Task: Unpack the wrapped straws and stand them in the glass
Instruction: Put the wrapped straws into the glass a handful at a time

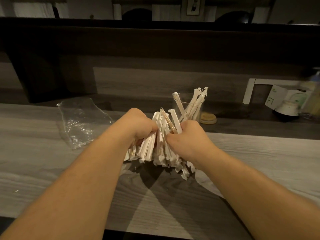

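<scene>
A thick bundle of paper-wrapped straws (161, 149) stands slanted on the wooden counter, its torn wrapper ends fanned out at the bottom. My left hand (138, 125) grips the bundle's left side. My right hand (188, 135) grips the right side, and a few straws stick up above its fingers. Just behind the bundle stands a clear glass (199, 110) with several wrapped straws leaning in it.
A crumpled clear plastic bag (81, 118) lies on the counter (52, 161) to the left. A round coaster (208, 117) sits beside the glass. At the far right are a small white jar (287, 108), cards and a bottle. A dark raised ledge runs behind.
</scene>
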A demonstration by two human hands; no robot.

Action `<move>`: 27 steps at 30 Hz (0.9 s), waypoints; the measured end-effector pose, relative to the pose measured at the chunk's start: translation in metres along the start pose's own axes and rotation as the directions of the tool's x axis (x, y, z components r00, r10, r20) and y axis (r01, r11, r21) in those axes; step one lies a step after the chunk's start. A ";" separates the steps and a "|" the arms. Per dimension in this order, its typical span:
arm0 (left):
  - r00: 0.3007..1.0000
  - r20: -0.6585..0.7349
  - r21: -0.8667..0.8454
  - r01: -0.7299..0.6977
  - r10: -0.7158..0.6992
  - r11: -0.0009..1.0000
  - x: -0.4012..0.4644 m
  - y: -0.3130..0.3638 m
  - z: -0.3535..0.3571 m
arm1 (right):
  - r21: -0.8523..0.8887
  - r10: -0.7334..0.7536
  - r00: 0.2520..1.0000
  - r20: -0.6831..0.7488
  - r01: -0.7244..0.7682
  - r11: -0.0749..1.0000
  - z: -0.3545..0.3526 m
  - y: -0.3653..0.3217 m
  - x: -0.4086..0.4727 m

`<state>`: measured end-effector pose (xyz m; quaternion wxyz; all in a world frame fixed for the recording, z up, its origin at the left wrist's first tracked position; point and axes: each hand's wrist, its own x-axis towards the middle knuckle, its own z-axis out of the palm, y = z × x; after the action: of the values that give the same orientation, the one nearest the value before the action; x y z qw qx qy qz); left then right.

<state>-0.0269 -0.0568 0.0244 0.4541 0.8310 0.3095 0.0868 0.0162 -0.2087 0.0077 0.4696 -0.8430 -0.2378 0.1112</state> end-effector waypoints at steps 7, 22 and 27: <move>0.990 -0.140 -0.063 -0.032 0.023 0.997 0.006 -0.002 0.001 | -0.033 -0.086 0.995 -0.055 0.085 0.996 -0.005 -0.002 -0.002; 0.965 -0.232 -0.231 -0.178 0.124 0.957 -0.002 0.006 0.007 | -0.143 -0.202 0.971 -0.125 0.183 0.973 -0.014 -0.001 -0.001; 0.940 -0.254 -0.294 -0.301 0.229 0.907 -0.007 0.013 0.012 | -0.087 -0.225 0.961 -0.160 0.213 0.973 -0.017 -0.003 0.001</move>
<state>-0.0217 -0.0747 0.0289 0.5339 0.7639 0.2214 0.2871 0.0230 -0.2198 0.0194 0.4680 -0.8336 -0.2926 -0.0213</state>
